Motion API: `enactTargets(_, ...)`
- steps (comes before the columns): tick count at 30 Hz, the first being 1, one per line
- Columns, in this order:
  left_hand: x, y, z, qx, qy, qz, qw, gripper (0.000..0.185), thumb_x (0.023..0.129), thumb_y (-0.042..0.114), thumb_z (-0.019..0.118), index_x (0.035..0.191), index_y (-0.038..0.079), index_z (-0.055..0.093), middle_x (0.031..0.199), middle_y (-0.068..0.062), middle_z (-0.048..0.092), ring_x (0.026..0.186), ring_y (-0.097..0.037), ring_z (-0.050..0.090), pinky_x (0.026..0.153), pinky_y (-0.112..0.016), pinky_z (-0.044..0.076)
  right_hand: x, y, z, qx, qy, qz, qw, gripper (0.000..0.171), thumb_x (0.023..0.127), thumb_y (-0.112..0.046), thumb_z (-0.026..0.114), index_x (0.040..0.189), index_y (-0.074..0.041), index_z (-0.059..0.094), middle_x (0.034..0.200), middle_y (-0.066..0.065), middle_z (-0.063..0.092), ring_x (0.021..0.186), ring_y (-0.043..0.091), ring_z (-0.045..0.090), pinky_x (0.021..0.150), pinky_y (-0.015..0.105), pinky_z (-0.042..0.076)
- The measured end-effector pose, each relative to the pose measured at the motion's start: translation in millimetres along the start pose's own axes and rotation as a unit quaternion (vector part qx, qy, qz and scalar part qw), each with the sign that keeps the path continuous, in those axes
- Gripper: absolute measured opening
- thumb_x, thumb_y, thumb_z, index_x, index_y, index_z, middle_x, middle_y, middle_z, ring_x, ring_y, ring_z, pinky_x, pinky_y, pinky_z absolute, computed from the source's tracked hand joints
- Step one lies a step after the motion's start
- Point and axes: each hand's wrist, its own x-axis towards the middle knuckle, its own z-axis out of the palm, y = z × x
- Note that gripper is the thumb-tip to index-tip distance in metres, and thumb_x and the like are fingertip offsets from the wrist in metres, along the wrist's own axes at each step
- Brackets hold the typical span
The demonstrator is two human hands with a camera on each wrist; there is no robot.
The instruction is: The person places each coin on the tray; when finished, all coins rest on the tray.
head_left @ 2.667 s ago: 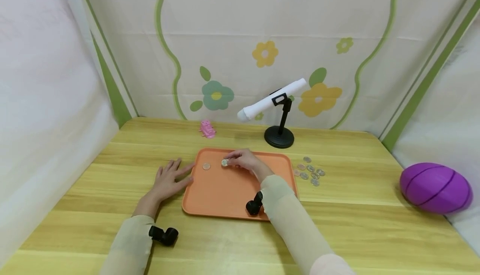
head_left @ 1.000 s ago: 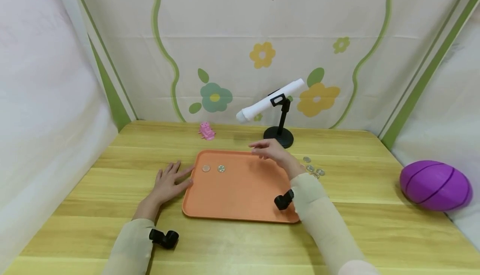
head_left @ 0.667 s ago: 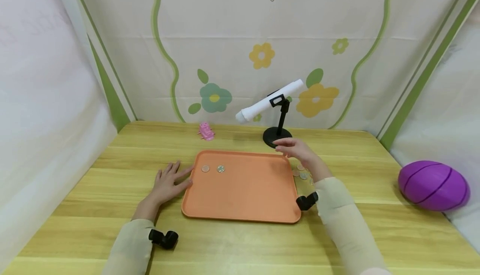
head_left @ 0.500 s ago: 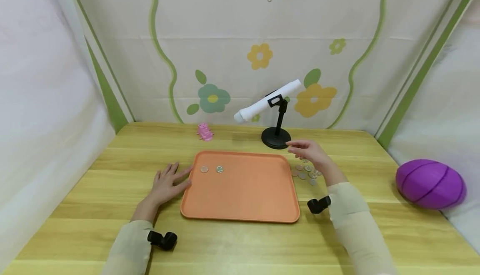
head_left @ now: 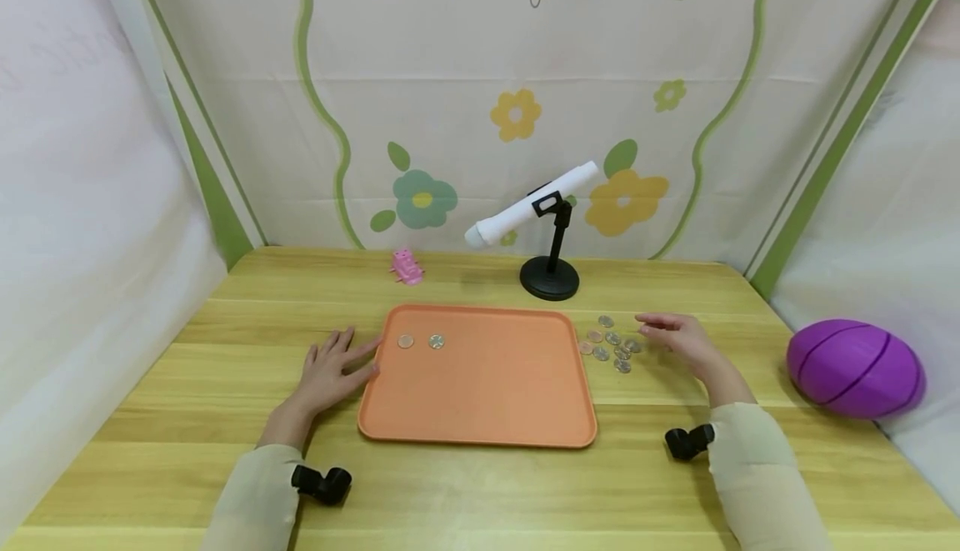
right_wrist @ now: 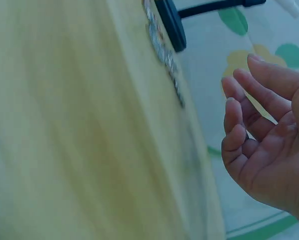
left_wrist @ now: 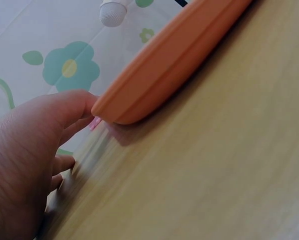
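My left hand (head_left: 330, 374) lies with fingers spread on the table at the orange tray's left side. In the left wrist view, its thumb and a finger (left_wrist: 72, 107) touch the rim of the tray (left_wrist: 159, 65). On the tray (head_left: 480, 393) sit two coins, a coppery one (head_left: 406, 341) and a silvery one (head_left: 437, 341) to its right. Right of the tray lies a loose group of several coins (head_left: 612, 338). My right hand (head_left: 682, 343) hovers just right of that group. In the right wrist view, the right hand (right_wrist: 274, 135) has loosely curved fingers and holds nothing.
A white microphone (head_left: 517, 216) rests on a black stand (head_left: 550, 278) behind the tray. A small pink toy (head_left: 407, 267) stands at the back left. A purple ball (head_left: 855, 369) sits at the table's right edge. A patterned curtain (head_left: 450, 51) closes off the back.
My right hand has set the silvery coin on the tray beside the coppery one, let go, and moved right, past the tray to the coin group. The left hand has stayed at the tray.
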Motion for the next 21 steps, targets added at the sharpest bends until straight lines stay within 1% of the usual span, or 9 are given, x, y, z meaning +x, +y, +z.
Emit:
enactTargets(4,-0.8,0.9,-0.7,0.001,-0.001,-0.001,1.0000,0.051,0.084,0.039,0.052,0.129,0.017,0.045,0.136,-0.026,0.019,0.124,-0.043,0.007,0.090,-0.060,-0.001,-4,16,-6,0.015,-0.011,0.022,1.000,0.049,0.085,-0.021,0.055,0.123,0.007,0.042,0.120,0.026,0.043,0.086,0.011,0.051,0.071,0.031,0.043)
enactTargets(7,-0.9,0.7,-1.2,0.001,0.001,-0.001,1.0000,0.051,0.084,0.039,0.052,0.129,0.016,0.045,0.136,-0.026,0.019,0.124,-0.043,0.006,0.090,-0.060,-0.001,-5,24,-7,0.008,-0.015,0.028,0.999,0.051,0.084,-0.023,0.057,0.124,0.006,0.043,0.120,0.025,0.043,0.085,0.013,0.051,0.066,0.030,0.044)
enactTargets(9,-0.5,0.3,-1.4,0.001,0.002,0.000,1.0000,0.051,0.084,0.039,0.052,0.129,0.016,0.045,0.136,-0.026,0.018,0.124,-0.043,0.006,0.091,-0.060,-0.002,-4,28,-6,-0.018,-0.009,0.023,1.000,0.051,0.083,-0.025,0.058,0.122,0.004,0.045,0.120,0.023,0.045,0.088,0.013,0.050,0.066,0.029,0.043)
enactTargets(12,0.0,-0.2,-1.4,0.004,0.003,0.000,1.0000,0.051,0.084,0.039,0.052,0.129,0.016,0.045,0.136,-0.026,0.018,0.123,-0.043,0.007,0.090,-0.060,-0.001,-3,32,-1,-0.052,0.005,0.007,0.999,0.047,0.082,-0.025,0.059,0.119,0.004,0.050,0.117,0.021,0.049,0.093,0.016,0.048,0.069,0.025,0.041)
enactTargets(16,0.3,-0.5,-0.7,0.005,0.003,-0.001,1.0000,0.051,0.084,0.040,0.052,0.128,0.016,0.045,0.136,-0.026,0.019,0.123,-0.043,0.007,0.091,-0.060,-0.001,-3,33,6,-0.062,0.016,-0.013,0.998,0.042,0.081,-0.021,0.061,0.114,0.005,0.054,0.111,0.020,0.053,0.096,0.021,0.048,0.073,0.022,0.040)
enactTargets(21,-0.7,0.1,-0.1,0.004,0.001,-0.001,1.0000,0.051,0.083,0.040,0.052,0.128,0.016,0.045,0.136,-0.026,0.019,0.123,-0.043,0.007,0.091,-0.060,-0.001,-3,35,12,-0.070,0.021,-0.027,0.997,0.039,0.081,-0.019,0.062,0.112,0.004,0.056,0.109,0.019,0.054,0.093,0.021,0.049,0.073,0.025,0.040)
